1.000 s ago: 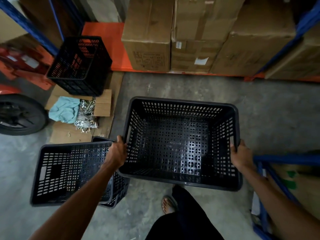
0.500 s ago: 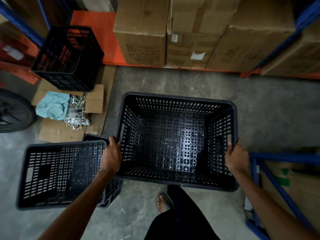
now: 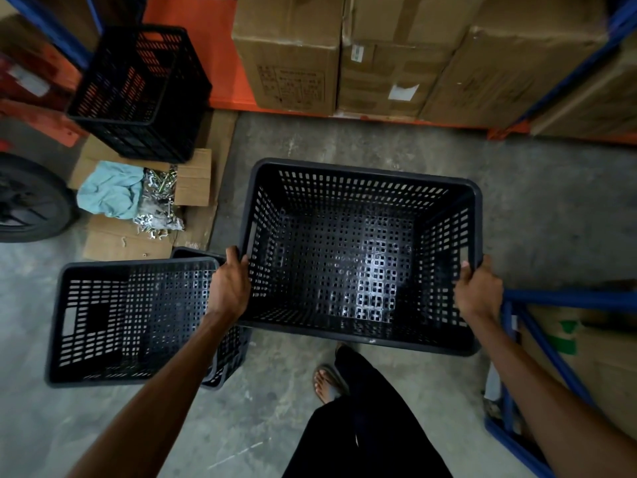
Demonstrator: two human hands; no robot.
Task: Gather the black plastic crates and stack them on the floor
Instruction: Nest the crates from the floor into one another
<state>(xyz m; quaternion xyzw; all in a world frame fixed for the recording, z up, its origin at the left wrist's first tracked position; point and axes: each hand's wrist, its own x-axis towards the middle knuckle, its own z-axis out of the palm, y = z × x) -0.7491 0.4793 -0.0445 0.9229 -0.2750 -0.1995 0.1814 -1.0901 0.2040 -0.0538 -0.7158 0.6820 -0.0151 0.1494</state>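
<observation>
At far left, a dark wheel (image 3: 29,201) stands by flattened cardboard (image 3: 113,236) holding a teal cloth (image 3: 108,189) and loose metal hardware (image 3: 158,201). A black crate (image 3: 141,94) sits behind them. Nearer, a second crate (image 3: 103,322) rests on the floor, seemingly nested in another. The left hand (image 3: 229,288) and right hand (image 3: 479,293) each grip a side rim of the held crate (image 3: 358,250), above the concrete floor (image 3: 551,215).

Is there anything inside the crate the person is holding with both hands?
No. The held crate shows only its bare perforated bottom, while the left hand and right hand grip its side rims.
</observation>
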